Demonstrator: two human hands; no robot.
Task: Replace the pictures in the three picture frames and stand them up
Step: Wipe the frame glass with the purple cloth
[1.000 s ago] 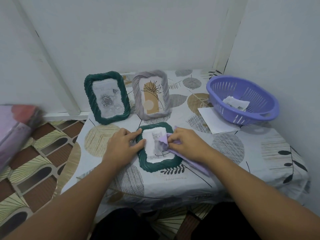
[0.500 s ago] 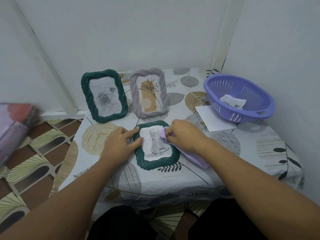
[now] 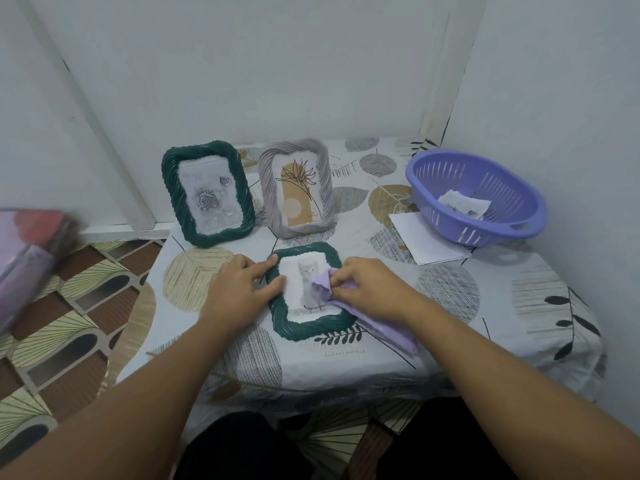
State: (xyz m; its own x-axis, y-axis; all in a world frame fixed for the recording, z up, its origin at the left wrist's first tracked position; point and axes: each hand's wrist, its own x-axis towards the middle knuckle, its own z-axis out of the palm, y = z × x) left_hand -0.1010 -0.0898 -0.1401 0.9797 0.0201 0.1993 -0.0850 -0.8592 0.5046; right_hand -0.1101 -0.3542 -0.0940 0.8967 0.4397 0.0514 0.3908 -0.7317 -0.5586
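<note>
A dark green frame point(image 3: 313, 329) with a kitten picture lies flat on the table near its front. My left hand point(image 3: 239, 289) rests on the frame's left edge, index finger and thumb stretched along it. My right hand point(image 3: 367, 289) pinches a lilac cloth point(image 3: 377, 327) against the glass on the frame's right side. Behind, a green frame point(image 3: 207, 194) with a rose picture and a grey frame point(image 3: 298, 188) with a plant drawing stand upright.
A purple slotted basket point(image 3: 485, 209) holding loose pictures point(image 3: 464, 204) sits at the right by the wall, with white paper point(image 3: 426, 240) beside it. The patterned tablecloth point(image 3: 485, 306) hangs over the table edges. A blurred pink object point(image 3: 27, 251) lies at the left.
My right hand has slid the cloth over the kitten glass, left and slightly down. The left hand stays on the frame's left edge.
</note>
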